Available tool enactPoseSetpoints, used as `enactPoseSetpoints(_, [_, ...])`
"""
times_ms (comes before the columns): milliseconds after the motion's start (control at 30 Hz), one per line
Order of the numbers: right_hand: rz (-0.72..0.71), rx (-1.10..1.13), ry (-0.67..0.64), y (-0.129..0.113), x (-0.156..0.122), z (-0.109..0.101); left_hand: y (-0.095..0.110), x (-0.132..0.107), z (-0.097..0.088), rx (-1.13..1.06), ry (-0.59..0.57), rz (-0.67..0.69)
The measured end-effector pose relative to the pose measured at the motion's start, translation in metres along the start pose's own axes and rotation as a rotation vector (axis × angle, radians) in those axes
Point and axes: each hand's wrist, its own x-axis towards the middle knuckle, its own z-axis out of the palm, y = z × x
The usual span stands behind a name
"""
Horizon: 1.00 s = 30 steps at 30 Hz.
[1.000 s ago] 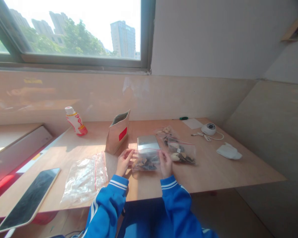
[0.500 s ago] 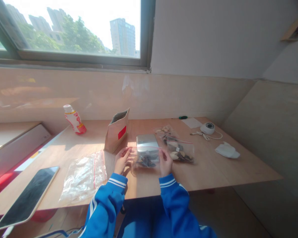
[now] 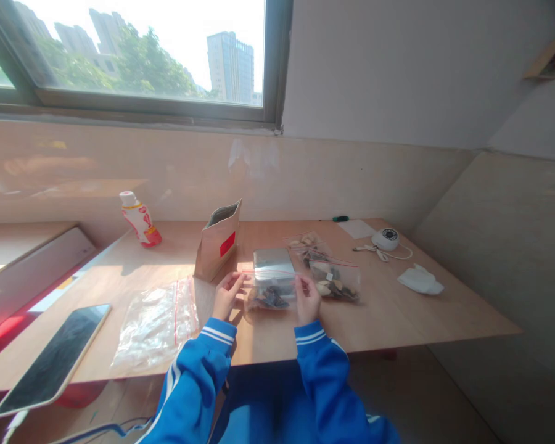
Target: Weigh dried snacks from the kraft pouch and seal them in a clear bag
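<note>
Between my two hands hangs a clear zip bag [image 3: 271, 298] with a red seal line and dark dried pieces at its bottom. My left hand [image 3: 229, 297] pinches the bag's upper left corner. At the upper right corner, the fingers of my right hand [image 3: 308, 298] are closed on the same edge. Just behind the bag lies a flat silver-topped device [image 3: 272, 262], partly seen through the plastic. Several filled zip bags [image 3: 337, 280] with pale and dark dried pieces rest right of it. A brown paper pouch [image 3: 216, 243] with a red label stands open at the top behind my left hand.
Flat clear zip bags [image 3: 152, 317] lie on the left of the table [image 3: 398, 314]. A phone [image 3: 55, 357] with a cable overhangs the front left edge. A bottle [image 3: 140, 221] stands farther back. On the right are a white round device [image 3: 385, 239], crumpled tissue [image 3: 420, 280] and paper [image 3: 355, 229].
Both hands keep their hold on the zip bag in nearly the same place. The view has shifted slightly. The dark pieces in the bag sit a little differently.
</note>
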Motion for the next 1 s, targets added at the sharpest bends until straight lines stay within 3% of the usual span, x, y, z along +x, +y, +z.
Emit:
enactPoseSetpoints(267, [-0.006,0.014,-0.027,0.005,0.002,-0.002,-0.002,0.005,-0.004,0.055,-0.019,0.157])
enactPoseSetpoints(633, [0.034,0.117,0.009,-0.005,0.0,-0.001,-0.005,0.004,-0.002,0.056,-0.066,0.176])
enactPoseSetpoints(800, [0.055,0.198,-0.108,-0.009,-0.004,0.0,-0.005,0.003,0.0,0.048,-0.164,0.164])
enactPoseSetpoints(1000, [0.091,0.197,-0.164,-0.009,-0.005,0.001,-0.004,0.002,-0.001,0.096,-0.103,0.178])
